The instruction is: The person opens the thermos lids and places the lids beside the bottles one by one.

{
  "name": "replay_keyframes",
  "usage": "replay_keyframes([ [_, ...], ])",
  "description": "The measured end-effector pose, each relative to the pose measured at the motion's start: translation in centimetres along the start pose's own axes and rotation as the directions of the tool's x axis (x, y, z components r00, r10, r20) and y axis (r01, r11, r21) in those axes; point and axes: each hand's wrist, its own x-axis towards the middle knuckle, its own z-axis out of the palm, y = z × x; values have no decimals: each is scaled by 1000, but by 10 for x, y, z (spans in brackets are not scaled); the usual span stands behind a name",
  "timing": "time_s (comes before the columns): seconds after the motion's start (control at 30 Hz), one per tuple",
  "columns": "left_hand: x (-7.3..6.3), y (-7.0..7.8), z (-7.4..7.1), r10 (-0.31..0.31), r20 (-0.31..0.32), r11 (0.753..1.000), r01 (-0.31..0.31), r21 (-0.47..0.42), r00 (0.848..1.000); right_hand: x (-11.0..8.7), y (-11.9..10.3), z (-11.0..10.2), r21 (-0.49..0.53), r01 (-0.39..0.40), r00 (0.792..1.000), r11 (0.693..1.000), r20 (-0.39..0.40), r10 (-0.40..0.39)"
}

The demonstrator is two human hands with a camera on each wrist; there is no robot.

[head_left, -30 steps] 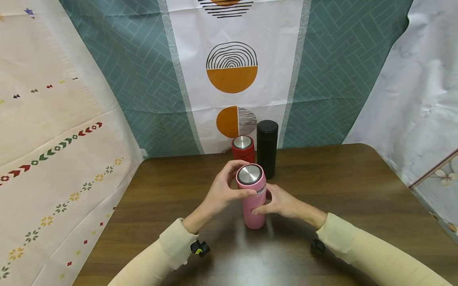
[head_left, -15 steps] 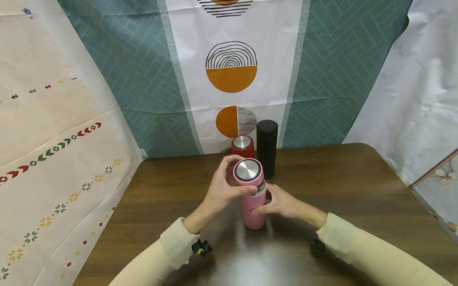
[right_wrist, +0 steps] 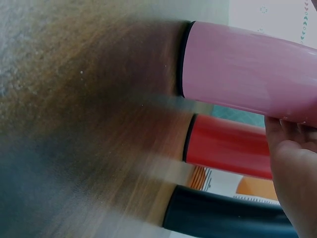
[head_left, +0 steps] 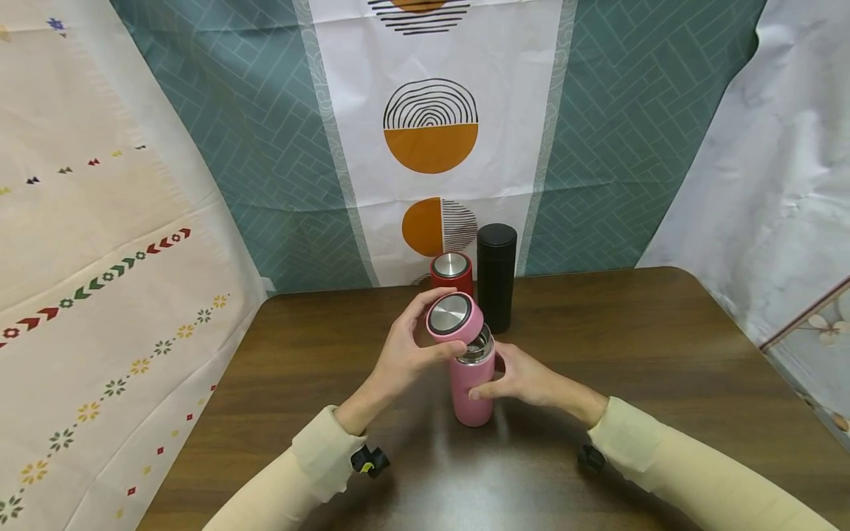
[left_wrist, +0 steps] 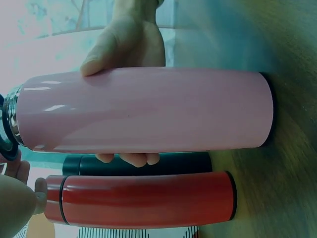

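A pink thermos bottle point(head_left: 471, 398) stands upright on the table, its metal mouth partly uncovered. My right hand point(head_left: 531, 376) grips its body from the right, thumb in front; in the left wrist view the fingertips show past the bottle's point(left_wrist: 148, 109) far side. Between thumb and fingers my left hand point(head_left: 405, 350) holds the pink lid point(head_left: 454, 317) with a steel disc top. The lid is tilted, just above and left of the mouth. In the right wrist view the base of the pink bottle point(right_wrist: 237, 64) rests on the table.
Behind the pink bottle stand a red thermos point(head_left: 451, 273) with a steel-topped lid and a taller black thermos point(head_left: 496, 276). The brown wooden table point(head_left: 598, 332) ends at a patterned curtain point(head_left: 598, 147) at the back.
My left hand has raised the lid off the bottle's mouth, then shifted it left and tilted it. The right hand and the bottle body have kept their place.
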Motion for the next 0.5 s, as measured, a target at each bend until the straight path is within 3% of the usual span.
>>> replay_keyframes([
  [0.23,-2,2,-2,-11,-32,994,8,-108,999,0,0,0,-41,1,1000,999,-12,-1],
  [0.5,-4,-2,-9,56,-75,985,-68,-160,996,0,-1,1,-41,1,1000,999,-23,-2],
])
